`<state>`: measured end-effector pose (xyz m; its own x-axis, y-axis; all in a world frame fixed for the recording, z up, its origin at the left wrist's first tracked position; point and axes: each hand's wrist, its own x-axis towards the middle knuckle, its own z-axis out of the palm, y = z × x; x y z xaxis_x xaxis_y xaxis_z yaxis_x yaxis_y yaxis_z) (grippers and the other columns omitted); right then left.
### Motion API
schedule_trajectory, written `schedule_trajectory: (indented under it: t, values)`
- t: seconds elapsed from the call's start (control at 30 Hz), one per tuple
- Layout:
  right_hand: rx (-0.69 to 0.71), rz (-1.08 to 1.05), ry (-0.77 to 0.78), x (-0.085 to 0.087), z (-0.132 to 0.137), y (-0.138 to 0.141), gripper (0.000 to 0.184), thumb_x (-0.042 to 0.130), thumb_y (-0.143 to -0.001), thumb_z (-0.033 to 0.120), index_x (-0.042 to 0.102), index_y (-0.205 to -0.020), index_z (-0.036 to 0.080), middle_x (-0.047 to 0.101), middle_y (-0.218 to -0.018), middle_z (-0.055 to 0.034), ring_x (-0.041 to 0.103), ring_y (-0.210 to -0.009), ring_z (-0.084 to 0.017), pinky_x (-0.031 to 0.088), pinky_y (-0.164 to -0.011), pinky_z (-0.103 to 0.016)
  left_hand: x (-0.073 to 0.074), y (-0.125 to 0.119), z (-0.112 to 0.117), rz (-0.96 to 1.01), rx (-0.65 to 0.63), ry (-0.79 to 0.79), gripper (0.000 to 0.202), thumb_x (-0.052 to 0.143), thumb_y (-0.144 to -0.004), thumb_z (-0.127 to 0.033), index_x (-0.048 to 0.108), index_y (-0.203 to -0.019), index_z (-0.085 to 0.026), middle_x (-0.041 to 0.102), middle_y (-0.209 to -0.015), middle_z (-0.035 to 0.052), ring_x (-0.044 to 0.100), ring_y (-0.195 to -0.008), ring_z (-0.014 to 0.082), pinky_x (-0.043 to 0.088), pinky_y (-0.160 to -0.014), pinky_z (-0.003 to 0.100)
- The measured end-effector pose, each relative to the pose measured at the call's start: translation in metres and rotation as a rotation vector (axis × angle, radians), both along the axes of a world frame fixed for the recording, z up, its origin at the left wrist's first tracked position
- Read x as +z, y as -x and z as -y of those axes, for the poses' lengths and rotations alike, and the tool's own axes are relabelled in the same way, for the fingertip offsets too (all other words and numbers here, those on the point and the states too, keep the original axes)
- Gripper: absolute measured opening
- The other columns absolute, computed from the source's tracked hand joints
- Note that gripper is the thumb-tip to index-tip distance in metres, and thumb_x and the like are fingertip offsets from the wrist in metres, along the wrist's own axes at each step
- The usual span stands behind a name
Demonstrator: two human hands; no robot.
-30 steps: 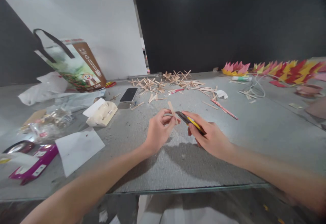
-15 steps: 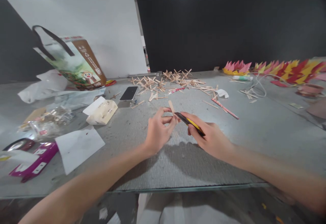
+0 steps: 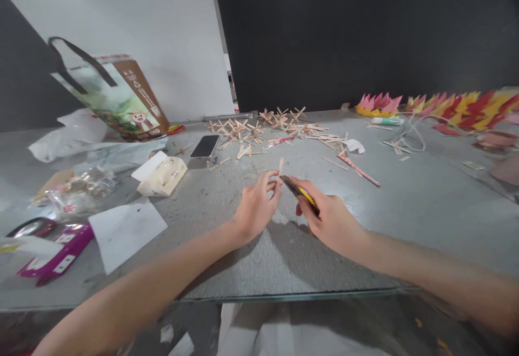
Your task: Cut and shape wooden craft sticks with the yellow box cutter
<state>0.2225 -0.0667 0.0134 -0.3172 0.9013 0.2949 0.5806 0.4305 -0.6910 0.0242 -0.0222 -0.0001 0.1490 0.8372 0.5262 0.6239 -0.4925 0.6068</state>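
Note:
Between the fingertips of my left hand point(image 3: 258, 205) is a pale wooden craft stick point(image 3: 281, 166), its upper end pointing up and away from me. My right hand point(image 3: 330, 213) is wrapped round a black and yellow utility knife point(image 3: 302, 193). The knife's front end meets the stick near my left fingertips; whether the blade bites into the wood is too small to tell. Both hands are raised over the middle of the grey table point(image 3: 243, 261). Beyond them lies a heap of similar sticks point(image 3: 239, 132), many joined into star shapes.
Left of the heap lies a phone point(image 3: 205, 146). A carton-printed bag point(image 3: 117, 99), an opened cream packet point(image 3: 162, 176), white paper point(image 3: 127, 234) and a purple package point(image 3: 60, 256) fill the left. Rightward are a red-patterned strip point(image 3: 359, 171), a glue tube point(image 3: 387, 121) and paper crowns point(image 3: 377, 105).
The craft stick has turned from leaning left to nearly upright, slightly right. My left hand has shifted a little right, and the knife stays against the stick.

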Motion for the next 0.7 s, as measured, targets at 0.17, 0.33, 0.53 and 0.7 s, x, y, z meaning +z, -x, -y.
schedule_trajectory:
  t: [0.17,0.33,0.53,0.7]
  values:
    - [0.006,-0.100,0.076,0.004,0.000,0.000,0.048,0.044,-0.108,0.031,0.047,-0.156,0.028,0.071,-0.080,0.0013,0.058,-0.045,-0.009,0.047,-0.048,-0.021,0.011,0.000,0.005,0.139,-0.022,0.093,0.012,0.061,-0.103,-0.032,0.065,-0.112,-0.024,0.084,-0.095,0.0028,0.081,-0.081,0.0204,0.057,-0.067,0.028]
    - [0.041,-0.220,0.180,0.005,0.000,-0.001,0.048,0.044,-0.109,0.037,0.046,-0.157,0.031,0.069,-0.081,0.0021,0.056,-0.042,-0.008,0.046,-0.042,-0.020,0.011,0.001,0.005,0.317,-0.115,0.145,0.017,0.061,-0.104,-0.038,0.066,-0.107,-0.022,0.084,-0.094,0.0061,0.082,-0.093,0.0231,0.061,-0.073,0.029]
    - [0.082,-0.292,0.252,0.006,-0.002,-0.002,0.049,0.046,-0.109,0.042,0.045,-0.156,0.029,0.067,-0.083,0.0021,0.056,-0.041,-0.007,0.044,-0.038,-0.018,0.009,0.001,0.003,0.422,-0.165,0.193,0.018,0.064,-0.102,-0.038,0.067,-0.106,-0.021,0.083,-0.090,0.0057,0.081,-0.087,0.0219,0.063,-0.086,0.035]
    - [0.109,-0.328,0.275,0.007,-0.003,-0.003,0.048,0.046,-0.109,0.042,0.045,-0.154,0.027,0.065,-0.081,0.0027,0.053,-0.039,-0.006,0.042,-0.036,-0.017,0.013,0.000,0.003,0.539,-0.209,0.265,0.021,0.066,-0.099,-0.039,0.068,-0.105,-0.019,0.082,-0.088,0.0064,0.080,-0.084,0.0210,0.064,-0.087,0.036]
